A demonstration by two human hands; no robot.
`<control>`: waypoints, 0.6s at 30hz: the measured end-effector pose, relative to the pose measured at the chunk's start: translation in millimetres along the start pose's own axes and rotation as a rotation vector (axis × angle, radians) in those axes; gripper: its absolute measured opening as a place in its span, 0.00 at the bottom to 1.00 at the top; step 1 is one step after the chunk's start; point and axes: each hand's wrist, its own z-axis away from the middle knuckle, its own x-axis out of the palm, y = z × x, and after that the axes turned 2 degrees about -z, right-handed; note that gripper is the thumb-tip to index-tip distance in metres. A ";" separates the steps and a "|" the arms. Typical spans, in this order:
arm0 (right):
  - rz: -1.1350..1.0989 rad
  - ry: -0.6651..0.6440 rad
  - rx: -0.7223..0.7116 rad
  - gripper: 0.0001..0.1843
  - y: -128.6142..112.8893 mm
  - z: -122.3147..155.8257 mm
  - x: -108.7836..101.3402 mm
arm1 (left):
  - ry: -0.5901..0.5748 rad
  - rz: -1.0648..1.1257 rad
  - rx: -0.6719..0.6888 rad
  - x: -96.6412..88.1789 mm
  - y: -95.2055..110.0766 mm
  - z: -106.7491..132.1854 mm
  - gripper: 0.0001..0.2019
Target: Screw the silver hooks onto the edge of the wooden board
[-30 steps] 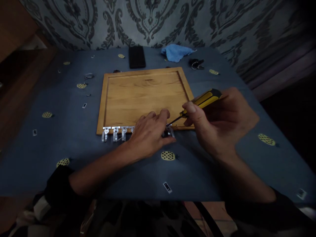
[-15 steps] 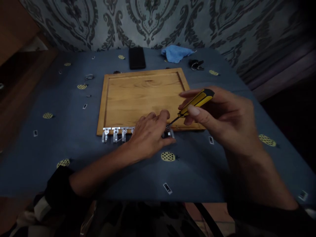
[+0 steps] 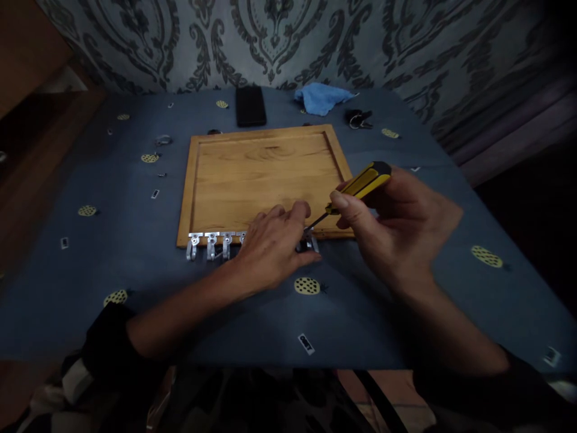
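While the left hand (image 3: 270, 249) lies over the hook rail (image 3: 210, 243) on the near edge of the wooden board (image 3: 261, 174), the right hand (image 3: 396, 231) comes in from the side with the screwdriver (image 3: 363, 182). Its fingers are wrapped tight round the yellow-and-black handle. The shaft slants down and left, and the tip meets the rail just beside the left fingertips. The left fingers are bent down over the rail, thumb next to the last hook, but I cannot tell whether they grip it or only press.

Three hooks show left of that hand, hanging past the board's edge onto the blue cloth of the counter (image 3: 135, 288). The board's right edge runs just under the right thumb.

A broad band of cloth lies between both wrists and the counter's front edge, and more spreads to either side, with small bits scattered on the left. Along the far edge by the wall sit a black phone (image 3: 250, 105), a blue rag (image 3: 322, 97) and keys (image 3: 359, 117), all well apart from the hands.
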 end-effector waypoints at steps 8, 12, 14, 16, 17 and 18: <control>0.057 0.023 -0.149 0.10 -2.4 4.4 0.1 | 0.006 -0.012 0.019 1.3 -0.3 0.8 0.26; 0.039 0.152 -0.131 0.02 -7.0 9.1 -2.7 | 0.011 -0.002 0.024 1.6 -1.7 1.2 0.24; 0.037 0.147 -0.071 0.01 -7.3 8.7 -4.3 | 0.007 0.003 0.020 1.0 -1.3 0.8 0.24; 0.059 0.108 -0.067 0.04 -5.6 6.3 -4.9 | -0.009 0.000 0.002 -0.2 -0.1 0.1 0.25; 0.074 0.091 -0.082 0.06 -4.5 4.7 -4.8 | -0.021 -0.003 -0.009 -0.9 0.7 -0.3 0.25; 0.087 0.083 -0.104 0.08 -3.6 3.3 -4.4 | -0.031 -0.005 -0.018 -1.5 1.4 -0.6 0.25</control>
